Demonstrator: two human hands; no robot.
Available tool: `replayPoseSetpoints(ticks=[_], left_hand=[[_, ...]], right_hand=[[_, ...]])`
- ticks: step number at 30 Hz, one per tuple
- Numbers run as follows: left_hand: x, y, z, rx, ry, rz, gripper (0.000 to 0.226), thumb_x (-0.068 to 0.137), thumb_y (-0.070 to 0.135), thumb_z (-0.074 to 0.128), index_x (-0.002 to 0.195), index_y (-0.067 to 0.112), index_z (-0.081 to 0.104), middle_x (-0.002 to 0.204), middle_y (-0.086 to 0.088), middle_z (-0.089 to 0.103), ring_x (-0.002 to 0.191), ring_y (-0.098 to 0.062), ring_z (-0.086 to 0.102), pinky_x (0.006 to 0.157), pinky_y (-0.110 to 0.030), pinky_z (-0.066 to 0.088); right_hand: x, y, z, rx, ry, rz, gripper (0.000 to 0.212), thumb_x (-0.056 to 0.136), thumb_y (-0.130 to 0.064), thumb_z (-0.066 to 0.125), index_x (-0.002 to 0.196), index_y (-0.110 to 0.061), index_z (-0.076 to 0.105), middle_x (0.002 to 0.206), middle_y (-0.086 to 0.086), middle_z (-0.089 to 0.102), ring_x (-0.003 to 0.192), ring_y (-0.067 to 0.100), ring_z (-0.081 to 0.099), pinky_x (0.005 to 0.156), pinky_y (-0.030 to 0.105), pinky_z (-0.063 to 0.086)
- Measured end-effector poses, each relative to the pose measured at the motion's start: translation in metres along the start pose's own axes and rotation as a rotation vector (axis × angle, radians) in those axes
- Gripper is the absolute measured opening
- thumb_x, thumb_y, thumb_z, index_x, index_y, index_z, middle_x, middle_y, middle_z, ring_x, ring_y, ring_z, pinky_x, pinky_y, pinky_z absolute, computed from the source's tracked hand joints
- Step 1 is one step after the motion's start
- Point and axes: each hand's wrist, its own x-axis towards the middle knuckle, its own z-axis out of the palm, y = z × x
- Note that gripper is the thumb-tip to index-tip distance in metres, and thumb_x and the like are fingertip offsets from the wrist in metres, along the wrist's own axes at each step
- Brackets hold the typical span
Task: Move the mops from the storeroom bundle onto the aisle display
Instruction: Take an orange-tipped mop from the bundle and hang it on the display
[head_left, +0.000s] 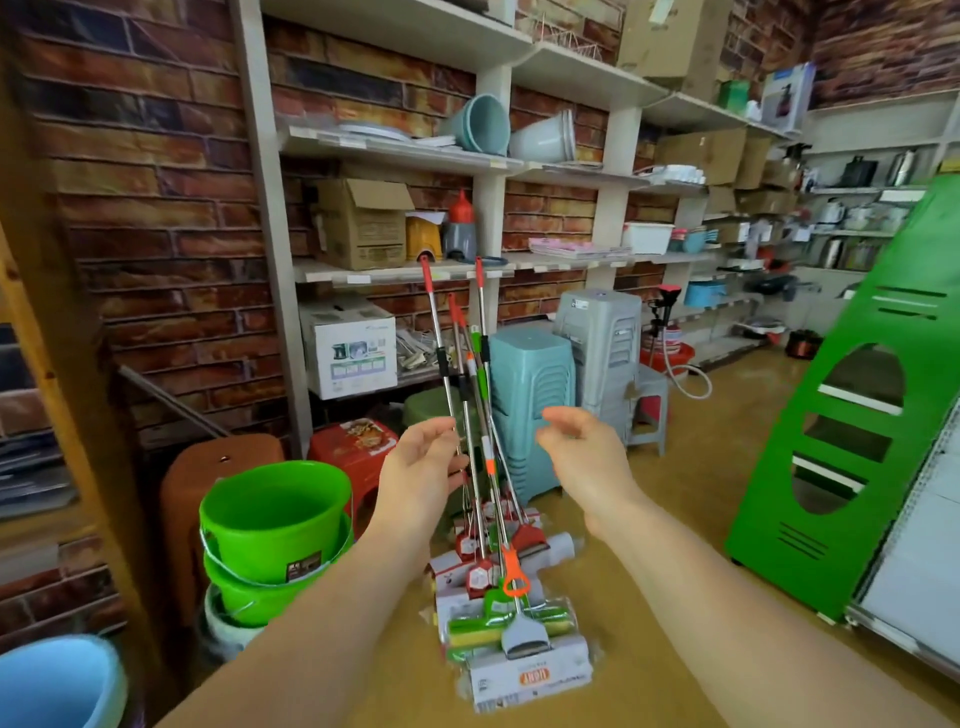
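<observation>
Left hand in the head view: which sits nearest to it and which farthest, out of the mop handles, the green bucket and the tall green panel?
From the left hand:
1. Mop handles, touching its fingers, just right.
2. Green bucket, lower left on the floor stack.
3. Green panel, far right, beyond the right hand.

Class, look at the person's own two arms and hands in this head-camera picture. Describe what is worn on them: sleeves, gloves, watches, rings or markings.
Both forearms are bare up to the frame's lower edge: no sleeve shows. The left hand and the right hand wear no gloves. No watch, bracelet or ring shows on either wrist or any visible finger, and no markings show.
</observation>
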Motion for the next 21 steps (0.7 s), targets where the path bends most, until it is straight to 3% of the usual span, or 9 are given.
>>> replayPoseSetpoints(ticks=[4, 5, 7, 9, 13, 15, 18, 21], left_hand=[[0.078, 0.0, 0.002, 0.041, -0.018, -0.007, 0.016, 0.097, 0.017, 0.044, 0.108, 0.019, 0.054, 0.093, 0.004, 0.058, 0.09, -0.013, 0.057, 0.081, -0.024, 0.047], [0.097, -0.001, 0.004, 0.048, -0.023, -0.013, 0.015, 0.097, 0.017, 0.044, 0.108, 0.02, 0.054, 0.093, 0.005, 0.057, 0.09, -0.013, 0.057, 0.079, -0.023, 0.048], [0.131, -0.006, 0.012, 0.063, -0.034, -0.03, 0.014, 0.097, 0.017, 0.044, 0.106, 0.021, 0.054, 0.094, 0.006, 0.057, 0.093, -0.014, 0.057, 0.078, -0.021, 0.048], [0.163, -0.016, 0.022, 0.069, -0.049, -0.053, 0.015, 0.097, 0.018, 0.044, 0.107, 0.021, 0.054, 0.095, 0.005, 0.057, 0.097, -0.016, 0.058, 0.08, -0.024, 0.048], [0.23, -0.039, 0.046, 0.076, -0.046, -0.087, 0.014, 0.096, 0.017, 0.044, 0.103, 0.023, 0.056, 0.094, 0.002, 0.058, 0.095, -0.016, 0.057, 0.088, -0.028, 0.047], [0.266, -0.051, 0.06, 0.072, -0.032, -0.089, 0.014, 0.096, 0.016, 0.044, 0.101, 0.023, 0.056, 0.093, 0.001, 0.058, 0.09, -0.015, 0.057, 0.09, -0.029, 0.047], [0.32, -0.069, 0.085, 0.083, -0.013, -0.08, 0.017, 0.096, 0.016, 0.045, 0.108, 0.02, 0.056, 0.095, 0.001, 0.058, 0.085, -0.012, 0.057, 0.085, -0.026, 0.049], [0.37, -0.083, 0.111, 0.082, 0.016, -0.108, 0.016, 0.096, 0.014, 0.046, 0.107, 0.018, 0.057, 0.088, 0.002, 0.057, 0.078, -0.01, 0.056, 0.08, -0.022, 0.048]], right_hand=[[0.072, 0.0, 0.022, 0.019, 0.027, 0.029, 0.033, 0.094, -0.013, 0.047, 0.126, -0.016, 0.052, 0.131, 0.004, 0.053, 0.063, 0.006, 0.047, 0.055, 0.017, 0.04], [0.089, 0.002, 0.025, 0.014, 0.033, 0.028, 0.032, 0.094, -0.013, 0.047, 0.125, -0.016, 0.052, 0.131, 0.003, 0.053, 0.067, 0.007, 0.05, 0.058, 0.017, 0.042], [0.122, 0.007, 0.032, 0.011, 0.046, 0.034, 0.032, 0.093, -0.014, 0.049, 0.125, -0.016, 0.053, 0.131, 0.004, 0.053, 0.089, 0.013, 0.055, 0.08, 0.025, 0.048], [0.155, 0.016, 0.039, 0.007, 0.051, 0.047, 0.031, 0.093, -0.014, 0.05, 0.124, -0.015, 0.054, 0.131, 0.005, 0.054, 0.102, 0.017, 0.052, 0.096, 0.032, 0.043], [0.225, 0.039, 0.051, -0.011, 0.03, 0.058, 0.033, 0.093, -0.014, 0.049, 0.126, -0.014, 0.053, 0.134, 0.004, 0.052, 0.113, 0.017, 0.05, 0.093, 0.023, 0.035], [0.264, 0.05, 0.058, -0.005, 0.005, 0.054, 0.033, 0.093, -0.014, 0.05, 0.126, -0.013, 0.053, 0.135, 0.004, 0.051, 0.104, 0.013, 0.05, 0.088, 0.021, 0.035], [0.327, 0.066, 0.065, 0.005, -0.023, 0.053, 0.033, 0.093, -0.013, 0.05, 0.126, -0.014, 0.054, 0.135, 0.004, 0.052, 0.096, 0.009, 0.047, 0.084, 0.02, 0.036], [0.385, 0.078, 0.07, 0.004, -0.043, 0.088, 0.033, 0.092, -0.013, 0.051, 0.125, -0.014, 0.055, 0.135, 0.004, 0.052, 0.103, 0.013, 0.051, 0.085, 0.02, 0.036]])
